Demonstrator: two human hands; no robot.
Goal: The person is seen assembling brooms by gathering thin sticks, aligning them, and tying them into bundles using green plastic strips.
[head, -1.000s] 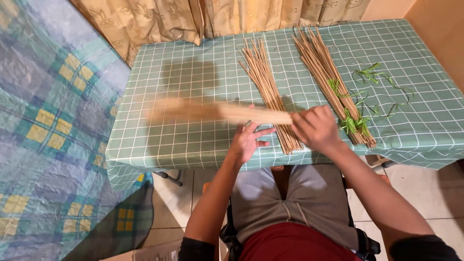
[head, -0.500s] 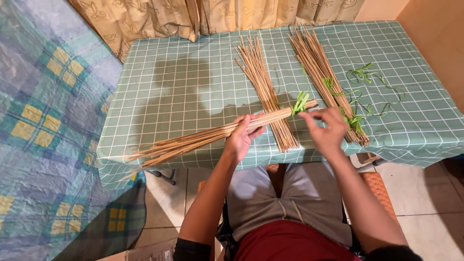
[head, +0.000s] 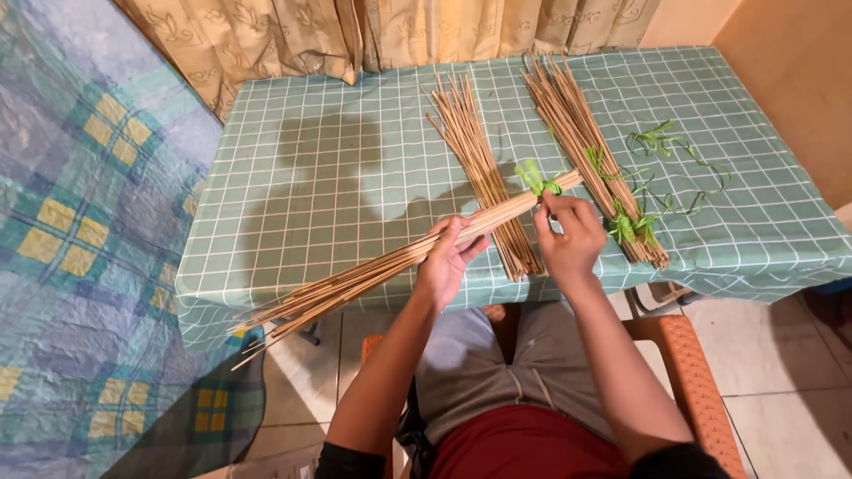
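Observation:
My left hand (head: 448, 257) grips a bundle of thin tan sticks (head: 355, 282) near its middle; the bundle slants from lower left, past the table edge, up to the right. My right hand (head: 568, 235) pinches the green leaf strip tie (head: 539, 182) wound round the bundle's upper end. A loose bunch of the same sticks (head: 484, 168) lies on the table just beyond my hands. Another stick bundle (head: 581, 137), tied with green strips, lies to its right.
The table carries a green checked cloth (head: 328, 177). Loose green leaf strips (head: 674, 160) curl at the right. Beige curtains (head: 355, 31) hang behind. A blue and yellow plaid cloth (head: 80, 222) lies at the left. I sit on an orange chair (head: 688, 372).
The bundle swung from level to slanting down-left. My right hand moved from gripping its end to pinching the green tie there; my left hand took hold of the bundle's middle.

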